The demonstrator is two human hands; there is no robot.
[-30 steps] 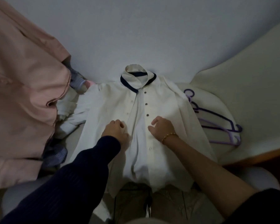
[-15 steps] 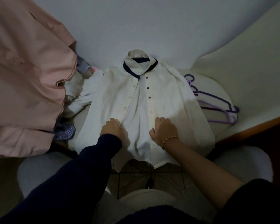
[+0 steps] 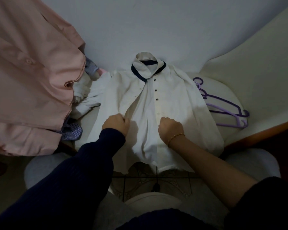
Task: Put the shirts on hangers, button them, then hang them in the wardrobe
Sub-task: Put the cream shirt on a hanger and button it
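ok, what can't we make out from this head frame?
Head view only:
- Grip of left hand and right hand on the white shirt: fingertips curled under, knuckles hide them.
- Hanger inside that shirt: cloth covers it, cannot tell.
- Lower buttons: too dim, partly behind the right hand.
- Count of purple hangers: overlapping, sleeve covers one end.
- The pink shirt: cut off by left edge.
- Wardrobe: not in view.

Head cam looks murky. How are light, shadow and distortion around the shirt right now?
Head view: dim overall, brightest on the shirt, so its dark buttons read clearly; the left hand throws a soft shadow rightward onto the cloth; the lower frame goes near-black; wide-angle bows the cream surface outline at right; no glare.
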